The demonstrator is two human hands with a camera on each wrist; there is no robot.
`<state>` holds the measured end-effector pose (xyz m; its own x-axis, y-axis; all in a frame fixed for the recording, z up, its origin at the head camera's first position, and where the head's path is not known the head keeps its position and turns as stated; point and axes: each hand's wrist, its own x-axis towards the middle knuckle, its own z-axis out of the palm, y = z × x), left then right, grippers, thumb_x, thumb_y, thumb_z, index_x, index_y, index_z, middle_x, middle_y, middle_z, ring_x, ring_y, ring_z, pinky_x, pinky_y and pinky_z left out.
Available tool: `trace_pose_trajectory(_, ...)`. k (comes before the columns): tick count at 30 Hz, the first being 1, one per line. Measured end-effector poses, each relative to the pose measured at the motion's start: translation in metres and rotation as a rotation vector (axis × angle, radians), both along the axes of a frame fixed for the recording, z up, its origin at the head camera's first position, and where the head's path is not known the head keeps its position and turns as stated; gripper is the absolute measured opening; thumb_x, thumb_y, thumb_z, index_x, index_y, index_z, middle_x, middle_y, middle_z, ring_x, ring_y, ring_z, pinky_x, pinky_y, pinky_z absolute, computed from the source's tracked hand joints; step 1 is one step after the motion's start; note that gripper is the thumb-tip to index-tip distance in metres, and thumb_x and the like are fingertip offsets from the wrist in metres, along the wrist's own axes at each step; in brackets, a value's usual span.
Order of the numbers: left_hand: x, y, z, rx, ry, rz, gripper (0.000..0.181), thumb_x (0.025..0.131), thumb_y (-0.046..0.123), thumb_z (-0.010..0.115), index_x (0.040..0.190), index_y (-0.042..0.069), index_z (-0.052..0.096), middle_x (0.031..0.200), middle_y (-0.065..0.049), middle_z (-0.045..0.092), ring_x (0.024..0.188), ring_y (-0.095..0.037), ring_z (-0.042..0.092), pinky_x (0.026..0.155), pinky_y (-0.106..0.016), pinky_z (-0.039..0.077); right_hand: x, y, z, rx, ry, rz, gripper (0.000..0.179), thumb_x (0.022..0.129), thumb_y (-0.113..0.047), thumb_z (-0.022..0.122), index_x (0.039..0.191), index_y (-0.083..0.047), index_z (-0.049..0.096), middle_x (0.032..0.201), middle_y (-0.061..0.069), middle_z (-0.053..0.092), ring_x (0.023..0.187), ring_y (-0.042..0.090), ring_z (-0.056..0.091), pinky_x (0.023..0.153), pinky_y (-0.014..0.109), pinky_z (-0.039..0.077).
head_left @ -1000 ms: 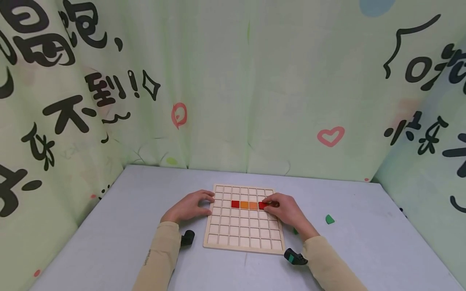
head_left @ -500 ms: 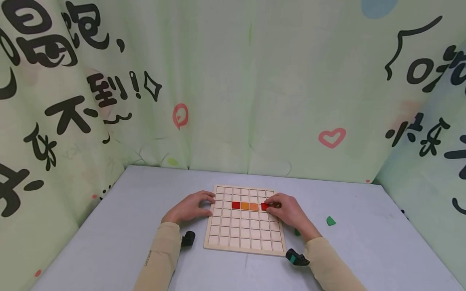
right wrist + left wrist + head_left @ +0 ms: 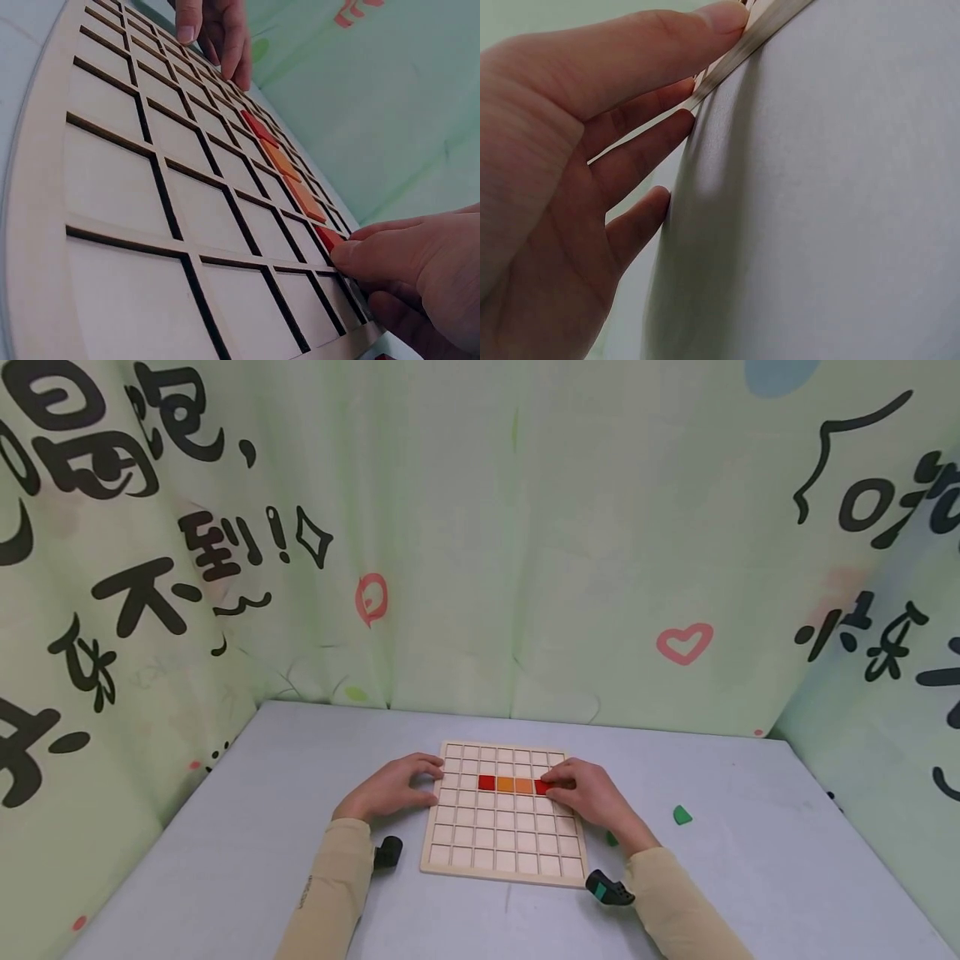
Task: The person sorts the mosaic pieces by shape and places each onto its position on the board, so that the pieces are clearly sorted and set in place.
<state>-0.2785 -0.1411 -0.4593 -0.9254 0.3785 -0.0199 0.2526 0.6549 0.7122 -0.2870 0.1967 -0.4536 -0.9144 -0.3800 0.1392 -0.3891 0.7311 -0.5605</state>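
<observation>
Plainly, with the clock centred on the wooden grid board (image 3: 485,840) and twelve at its far edge, the left hand (image 3: 392,787) stood at ten o'clock, its thumb and fingers spread apart and touching the board's rim. Its palm was clear of the board in the left wrist view. At two o'clock the right hand (image 3: 588,789) had its thumb and forefinger clamped on a red tile (image 3: 541,787), which lay at the three o'clock end of a row of four. From that tile toward nine o'clock came one orange tile (image 3: 524,786), a second orange tile (image 3: 506,785), then another red tile (image 3: 487,782). The fingers covered part of the pinched tile, so I could not tell whether it sat fully down in its square.

The board lay flat on a pale table (image 3: 300,760). Out at three o'clock, well apart from the board, was a green piece (image 3: 682,815); a second green piece (image 3: 612,839), nearer the board, was partly hidden by the right wrist. Tan sleeves (image 3: 330,877) covered both forearms. Behind the table, at twelve, hung a light green curtain (image 3: 442,527) with black lettering (image 3: 132,606).
</observation>
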Motion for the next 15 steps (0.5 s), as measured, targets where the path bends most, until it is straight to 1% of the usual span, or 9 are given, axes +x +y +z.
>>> trace_pose_trajectory(7,-0.0006,-0.0004,0.0000,0.008,0.011,-0.013,0.033,0.083,0.012,0.078,0.114,0.009,0.068,0.139,-0.003,0.053,0.136,-0.027,0.041,0.112,-0.043,0.035,-0.0001,0.0033,0.0018,-0.002,-0.014,-0.007,0.020,0.088,-0.007,0.071,0.108,-0.005,0.074,0.106,0.007,0.066,0.097,0.024,0.060,0.086,0.043,0.053)
trace_pose_trajectory(11,-0.0008,-0.0015,-0.0015,0.006,0.016,-0.018,0.033,0.083,0.012,0.078,0.114,0.009,0.069,0.139,-0.003,0.053,0.136,-0.028,0.041,0.112,-0.043,0.035,0.0005,0.0035,0.0015,-0.008,-0.033,-0.018,0.020,0.088,-0.009,0.072,0.107,-0.006,0.074,0.106,0.005,0.066,0.096,0.023,0.059,0.084,0.041,0.053)
trace_pose_trajectory(15,-0.0015,-0.0022,-0.0028,0.008,0.021,-0.023,0.033,0.083,0.012,0.078,0.115,0.008,0.069,0.139,-0.003,0.053,0.136,-0.028,0.041,0.112,-0.044,0.035,0.0001,0.0022,-0.0005,-0.016,-0.031,-0.030,0.020,0.088,-0.011,0.072,0.108,-0.007,0.074,0.105,0.004,0.066,0.094,0.020,0.059,0.083,0.038,0.053)
